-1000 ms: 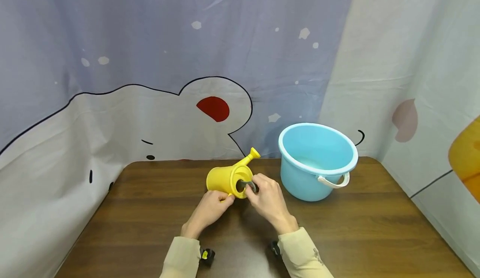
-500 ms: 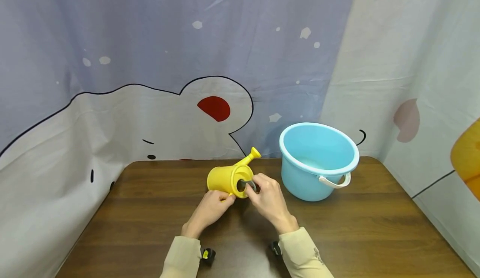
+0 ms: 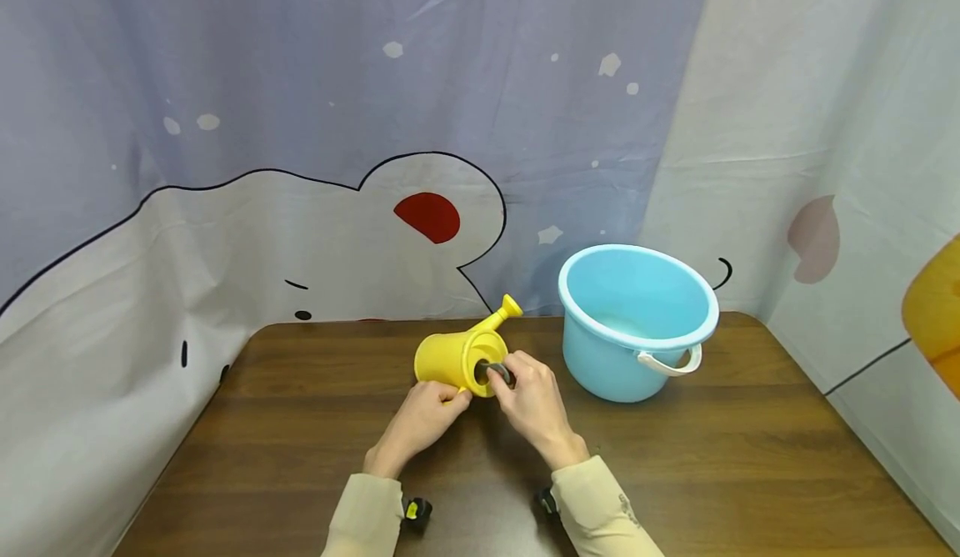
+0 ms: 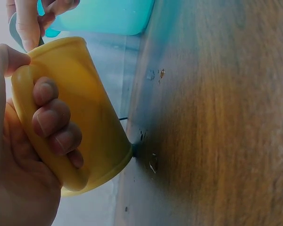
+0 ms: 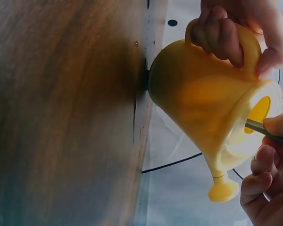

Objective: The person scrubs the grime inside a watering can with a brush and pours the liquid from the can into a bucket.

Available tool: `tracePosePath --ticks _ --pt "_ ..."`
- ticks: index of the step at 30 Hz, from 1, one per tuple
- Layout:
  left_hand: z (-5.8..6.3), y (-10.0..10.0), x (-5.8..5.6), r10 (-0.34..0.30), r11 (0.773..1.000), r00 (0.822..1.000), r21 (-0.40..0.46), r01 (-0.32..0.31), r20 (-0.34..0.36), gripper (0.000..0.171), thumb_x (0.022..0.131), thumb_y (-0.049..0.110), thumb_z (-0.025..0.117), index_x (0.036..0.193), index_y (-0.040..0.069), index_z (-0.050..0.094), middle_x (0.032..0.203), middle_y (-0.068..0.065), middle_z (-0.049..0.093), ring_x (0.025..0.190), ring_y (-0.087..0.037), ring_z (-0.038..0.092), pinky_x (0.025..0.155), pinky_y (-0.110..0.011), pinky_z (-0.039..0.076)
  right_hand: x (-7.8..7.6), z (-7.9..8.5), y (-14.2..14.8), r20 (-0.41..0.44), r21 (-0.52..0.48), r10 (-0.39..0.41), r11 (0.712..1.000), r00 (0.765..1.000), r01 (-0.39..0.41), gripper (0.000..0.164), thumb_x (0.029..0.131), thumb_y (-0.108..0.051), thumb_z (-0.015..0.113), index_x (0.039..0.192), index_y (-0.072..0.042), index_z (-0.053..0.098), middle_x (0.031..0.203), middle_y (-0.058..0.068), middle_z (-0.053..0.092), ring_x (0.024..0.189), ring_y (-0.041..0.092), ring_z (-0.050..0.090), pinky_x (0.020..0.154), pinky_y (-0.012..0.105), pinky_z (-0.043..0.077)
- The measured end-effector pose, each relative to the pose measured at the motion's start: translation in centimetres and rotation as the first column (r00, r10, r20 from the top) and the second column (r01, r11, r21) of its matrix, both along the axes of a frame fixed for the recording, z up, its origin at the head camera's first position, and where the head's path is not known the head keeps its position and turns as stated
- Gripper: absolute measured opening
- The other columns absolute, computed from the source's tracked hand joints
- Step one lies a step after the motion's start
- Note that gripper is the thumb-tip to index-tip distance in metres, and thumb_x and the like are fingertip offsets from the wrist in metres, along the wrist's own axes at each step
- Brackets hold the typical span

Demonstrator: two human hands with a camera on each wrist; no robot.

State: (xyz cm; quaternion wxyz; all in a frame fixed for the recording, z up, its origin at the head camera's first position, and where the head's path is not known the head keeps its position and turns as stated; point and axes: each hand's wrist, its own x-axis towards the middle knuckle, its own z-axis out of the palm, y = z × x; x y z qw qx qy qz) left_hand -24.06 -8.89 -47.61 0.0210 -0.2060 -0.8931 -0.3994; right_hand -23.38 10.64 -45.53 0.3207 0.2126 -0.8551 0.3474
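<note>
A yellow toy watering can lies tilted over the table, its open mouth facing right and its spout pointing up and away. My left hand grips its handle, with the fingers wrapped through the loop in the left wrist view. At the mouth, my right hand pinches a thin dark grey tool with a rounded, curved end. In the right wrist view the narrow tip of this grey tool reaches into the can's round opening. What lies inside the can is hidden.
A light blue bucket with a white handle stands right of the hands at the back of the wooden table. Small shiny drops dot the tabletop near the can. A printed curtain hangs behind.
My right hand has shifted very slightly, and the grey tool in it has turned a little at the can's mouth. The left hand and the watering can stay in place.
</note>
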Motion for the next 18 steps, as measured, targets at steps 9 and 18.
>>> tracePosePath --ticks 9,18 --pt "0.1 -0.1 0.0 0.003 1.0 1.0 0.005 -0.003 -0.011 0.046 0.094 0.027 0.059 0.053 0.017 0.04 0.048 0.016 0.025 0.045 -0.003 0.023 0.045 -0.023 0.021 -0.1 0.0 -0.1 -0.006 0.007 -0.029 1.0 1.0 0.029 0.03 0.081 -0.008 0.074 0.065 -0.017 0.05 0.066 -0.008 0.045 0.055 0.008 0.04 0.049 0.022 0.035" --pt "0.0 -0.2 0.0 0.007 1.0 1.0 0.004 -0.007 -0.008 0.046 0.093 0.028 0.059 0.053 0.018 0.039 0.049 0.015 0.025 0.045 -0.004 0.023 0.045 -0.023 0.022 0.4 1.1 -0.2 -0.129 -0.02 -0.006 1.0 0.992 0.004 0.03 0.077 -0.005 0.069 0.064 -0.017 0.044 0.065 -0.007 0.043 0.052 0.006 0.038 0.047 0.021 0.033"
